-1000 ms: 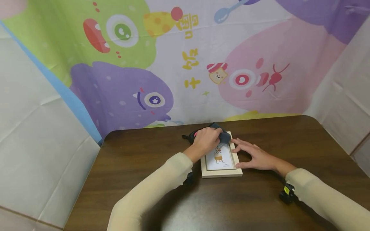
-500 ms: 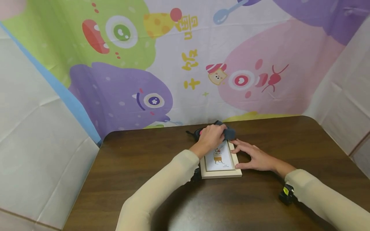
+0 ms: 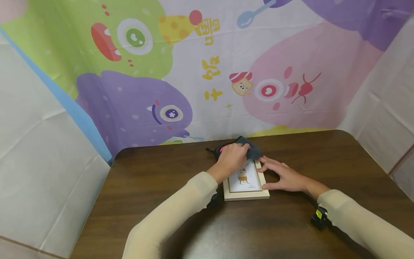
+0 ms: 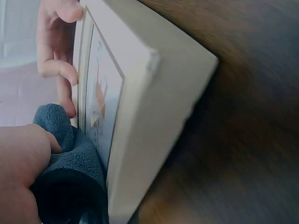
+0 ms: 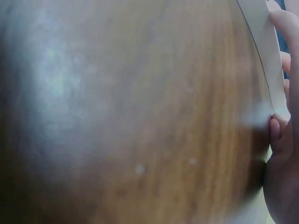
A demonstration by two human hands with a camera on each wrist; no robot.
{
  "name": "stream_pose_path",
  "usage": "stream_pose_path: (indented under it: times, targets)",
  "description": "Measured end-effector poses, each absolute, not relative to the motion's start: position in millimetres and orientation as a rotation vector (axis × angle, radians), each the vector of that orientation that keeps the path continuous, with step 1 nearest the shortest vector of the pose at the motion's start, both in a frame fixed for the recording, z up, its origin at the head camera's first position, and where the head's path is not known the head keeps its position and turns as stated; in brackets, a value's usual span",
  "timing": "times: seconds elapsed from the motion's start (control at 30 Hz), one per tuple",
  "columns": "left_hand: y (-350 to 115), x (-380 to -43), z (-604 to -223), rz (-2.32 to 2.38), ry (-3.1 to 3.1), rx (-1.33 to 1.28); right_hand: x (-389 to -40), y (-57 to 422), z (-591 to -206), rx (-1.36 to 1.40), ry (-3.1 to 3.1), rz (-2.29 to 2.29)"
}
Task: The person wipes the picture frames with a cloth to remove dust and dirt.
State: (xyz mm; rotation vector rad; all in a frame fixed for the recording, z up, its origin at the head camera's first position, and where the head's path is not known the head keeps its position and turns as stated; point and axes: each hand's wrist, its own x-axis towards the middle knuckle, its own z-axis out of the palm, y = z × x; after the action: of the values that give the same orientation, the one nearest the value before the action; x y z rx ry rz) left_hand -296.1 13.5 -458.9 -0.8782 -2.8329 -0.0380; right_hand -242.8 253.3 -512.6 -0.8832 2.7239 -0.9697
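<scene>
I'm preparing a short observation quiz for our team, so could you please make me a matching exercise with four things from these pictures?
Things:
1. Cloth
2. Frame
3. Right hand
4. Table

Descriptions:
A. Bare, touching the frame's right side
B. Dark brown, under everything else listed
C. Dark blue-grey, held in the left hand
D. Pale, surrounding a picture

Pairs: 1-C, 2-D, 3-A, 4-B.

Head view evenly lit, a bit dim; pale glare on the table at bottom centre, shadow under the left sleeve, cloth motion-blurred. Left wrist: table blurry, dark at right. Right wrist: table out of focus, bluish glare at left.
</scene>
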Motion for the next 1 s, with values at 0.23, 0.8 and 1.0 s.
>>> stream_pose_path:
  times: [0.23, 0.8, 1.0]
  targets:
    - [-5.4, -290.5, -458.8, 0.018, -2.836, -0.857, -241.5, 251.4, -510.3, -0.92, 2.695, -0.984]
    - [-25.8, -284.5, -456.7, -0.012, -2.818, -0.892, -242.3, 251.7, -512.1, -0.906, 2.708, -0.976]
    - [-27.1, -277.8, -455.6, 0.057, -2.762, -0.976, -242.9, 249.7, -511.8, -0.909, 2.706, -0.979]
